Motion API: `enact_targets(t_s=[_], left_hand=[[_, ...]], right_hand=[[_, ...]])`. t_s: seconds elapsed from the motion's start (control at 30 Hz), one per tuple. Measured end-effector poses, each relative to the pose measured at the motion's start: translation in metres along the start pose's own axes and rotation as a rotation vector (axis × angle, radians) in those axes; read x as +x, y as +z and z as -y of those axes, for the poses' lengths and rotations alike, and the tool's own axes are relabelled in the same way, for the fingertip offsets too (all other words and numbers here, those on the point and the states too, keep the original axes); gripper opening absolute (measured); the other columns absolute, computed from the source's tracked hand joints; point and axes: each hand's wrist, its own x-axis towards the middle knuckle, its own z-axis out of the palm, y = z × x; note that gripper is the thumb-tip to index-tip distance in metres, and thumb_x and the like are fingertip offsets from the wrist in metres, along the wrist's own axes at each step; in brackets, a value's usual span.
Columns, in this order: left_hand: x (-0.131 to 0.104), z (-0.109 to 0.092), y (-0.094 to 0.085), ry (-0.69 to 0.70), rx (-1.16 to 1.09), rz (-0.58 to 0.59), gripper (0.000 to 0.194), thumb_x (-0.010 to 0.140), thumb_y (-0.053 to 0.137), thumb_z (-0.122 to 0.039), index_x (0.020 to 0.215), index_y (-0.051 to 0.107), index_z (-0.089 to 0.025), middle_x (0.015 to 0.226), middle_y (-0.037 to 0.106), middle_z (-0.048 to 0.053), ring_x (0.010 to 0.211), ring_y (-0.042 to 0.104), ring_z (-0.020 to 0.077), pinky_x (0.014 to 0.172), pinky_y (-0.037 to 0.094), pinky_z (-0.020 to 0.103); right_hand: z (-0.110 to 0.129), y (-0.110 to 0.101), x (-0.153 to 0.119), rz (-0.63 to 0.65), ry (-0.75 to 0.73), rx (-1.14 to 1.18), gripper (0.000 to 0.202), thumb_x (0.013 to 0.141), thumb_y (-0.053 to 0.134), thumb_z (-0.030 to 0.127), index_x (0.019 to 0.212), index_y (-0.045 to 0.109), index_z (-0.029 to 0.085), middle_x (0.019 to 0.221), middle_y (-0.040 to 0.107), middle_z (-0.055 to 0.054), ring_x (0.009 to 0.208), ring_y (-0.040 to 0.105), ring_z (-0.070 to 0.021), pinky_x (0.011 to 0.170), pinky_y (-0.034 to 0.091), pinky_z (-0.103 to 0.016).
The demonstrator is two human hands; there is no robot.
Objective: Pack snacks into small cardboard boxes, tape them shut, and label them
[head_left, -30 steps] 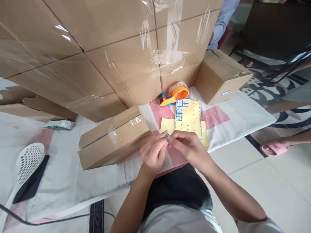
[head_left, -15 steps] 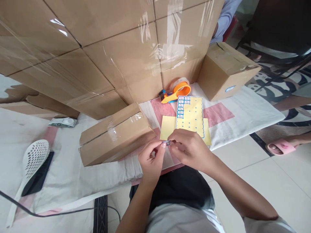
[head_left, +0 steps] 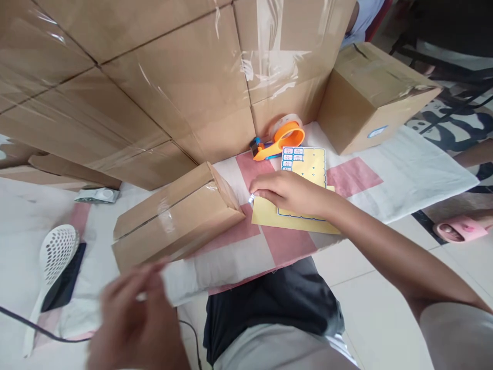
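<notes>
- Nearest my camera, the left hand (head_left: 134, 318) was a blur in front of the tablecloth (head_left: 215, 264); a small pale spot showed at its fingers, but I couldn't tell whether they gripped anything.
- The right hand (head_left: 287, 192) had its thumb and forefinger pinched on a small white piece (head_left: 251, 198), just off the left edge of the plain yellow sheet (head_left: 265, 213).
- That hand and its forearm blocked part of my view of the printed sheet (head_left: 314, 164), which lay over the yellow one. Its blue-edged labels (head_left: 287, 151) carried tiny marks I couldn't read.
- Left of the sheets I had a long taped carton (head_left: 177, 218); farther left, a white skimmer (head_left: 59, 252) lay partly over a dark flat object (head_left: 69, 282).
- Beyond the sheets sat an orange tape dispenser (head_left: 269, 150), near the wall of cartons (head_left: 192, 92) wrapped in shiny clear film.
- To its right stood another carton (head_left: 354, 103) with a blue-edged label (head_left: 377, 131), too small to read.
- Behind that, I saw a person's pale sleeve (head_left: 367, 25).
</notes>
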Motion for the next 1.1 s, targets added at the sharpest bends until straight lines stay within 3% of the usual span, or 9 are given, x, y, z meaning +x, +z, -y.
enact_targets(t_s=[0.07, 0.2, 0.3, 0.4, 0.53, 0.73, 0.93, 1.0, 1.1], left_hand=[[0.027, 0.026, -0.022, 0.098, 0.234, -0.079, 0.047, 0.082, 0.077, -0.031, 0.127, 0.074, -0.048, 0.127, 0.075, -0.007, 0.121, 0.067, 0.0402, 0.11, 0.05, 0.068], [0.069, 0.076, -0.044, 0.181, 0.392, 0.537, 0.084, 0.074, 0.08, -0.058, 0.15, 0.044, -0.061, 0.17, 0.021, -0.022, 0.157, 0.021, 0.0524, 0.127, 0.02, 0.077], [0.075, 0.09, -0.043, 0.218, 0.351, 0.687, 0.084, 0.08, 0.077, -0.054, 0.155, 0.039, -0.057, 0.172, 0.023, -0.016, 0.156, 0.026, 0.0494, 0.126, 0.025, 0.075], [0.063, 0.085, -0.04, 0.295, 0.353, 0.637, 0.09, 0.082, 0.08, -0.035, 0.161, 0.038, -0.04, 0.171, 0.032, 0.002, 0.154, 0.036, 0.0447, 0.126, 0.033, 0.068], [0.049, 0.082, -0.052, 0.506, 0.306, 0.63, 0.094, 0.083, 0.079, -0.027, 0.165, 0.032, -0.026, 0.166, 0.04, 0.015, 0.158, 0.028, 0.0426, 0.128, 0.018, 0.07], [0.074, 0.099, -0.078, 0.748, 0.338, 0.742, 0.085, 0.072, 0.091, -0.041, 0.149, 0.055, -0.034, 0.136, 0.072, 0.01, 0.147, 0.048, 0.0415, 0.126, 0.03, 0.069], [0.083, 0.083, -0.055, 0.834, 0.366, 0.802, 0.062, 0.085, 0.081, -0.035, 0.144, 0.059, -0.031, 0.137, 0.071, 0.008, 0.14, 0.057, 0.0353, 0.12, 0.044, 0.057], [0.078, 0.071, -0.041, 0.76, 0.388, 0.702, 0.066, 0.088, 0.079, -0.036, 0.148, 0.055, -0.027, 0.142, 0.068, 0.012, 0.137, 0.061, 0.034, 0.119, 0.046, 0.053], [0.078, 0.059, -0.025, 0.623, 0.4, 0.57, 0.072, 0.084, 0.082, -0.042, 0.149, 0.055, -0.027, 0.144, 0.066, 0.012, 0.131, 0.066, 0.0332, 0.107, 0.056, 0.045]], right_hand=[[-0.014, -0.003, 0.017, 0.041, -0.035, -0.016, 0.022, 0.102, 0.049, 0.016, 0.092, 0.067, 0.022, 0.088, 0.069, -0.002, 0.081, 0.061, -0.0169, 0.069, 0.038, -0.028], [-0.018, 0.01, 0.029, -0.017, -0.042, 0.154, 0.018, 0.1, 0.05, 0.018, 0.087, 0.062, 0.021, 0.088, 0.065, -0.002, 0.082, 0.058, -0.0174, 0.072, 0.041, -0.029], [0.008, 0.033, 0.02, -0.127, 0.177, 0.542, 0.018, 0.103, 0.047, 0.026, 0.087, 0.054, 0.023, 0.087, 0.063, -0.001, 0.082, 0.059, -0.0176, 0.073, 0.046, -0.029], [0.044, 0.058, 0.014, -0.367, 0.4, 0.761, 0.023, 0.105, 0.044, 0.032, 0.083, 0.046, 0.025, 0.081, 0.054, 0.0, 0.082, 0.057, -0.0176, 0.076, 0.047, -0.03], [0.064, 0.076, 0.042, -0.525, 0.385, 0.761, 0.024, 0.105, 0.043, 0.031, 0.082, 0.042, 0.025, 0.081, 0.046, 0.001, 0.081, 0.05, -0.017, 0.077, 0.042, -0.029], [0.042, 0.099, 0.125, -0.572, 0.398, 0.837, 0.027, 0.104, 0.043, 0.022, 0.078, 0.037, 0.024, 0.077, 0.041, 0.002, 0.077, 0.045, -0.0166, 0.073, 0.039, -0.028], [0.034, 0.132, 0.189, -0.587, 0.176, 0.785, 0.029, 0.103, 0.044, 0.016, 0.077, 0.037, 0.024, 0.082, 0.047, 0.002, 0.088, 0.052, -0.016, 0.089, 0.045, -0.029], [0.037, 0.138, 0.186, -0.681, 0.11, 0.684, 0.029, 0.103, 0.047, 0.016, 0.076, 0.04, 0.024, 0.085, 0.05, 0.0, 0.094, 0.053, -0.0169, 0.096, 0.046, -0.031], [0.047, 0.143, 0.141, -0.757, 0.057, 0.591, 0.024, 0.106, 0.048, 0.027, 0.083, 0.047, 0.024, 0.09, 0.055, 0.0, 0.097, 0.056, -0.0171, 0.092, 0.05, -0.032]])
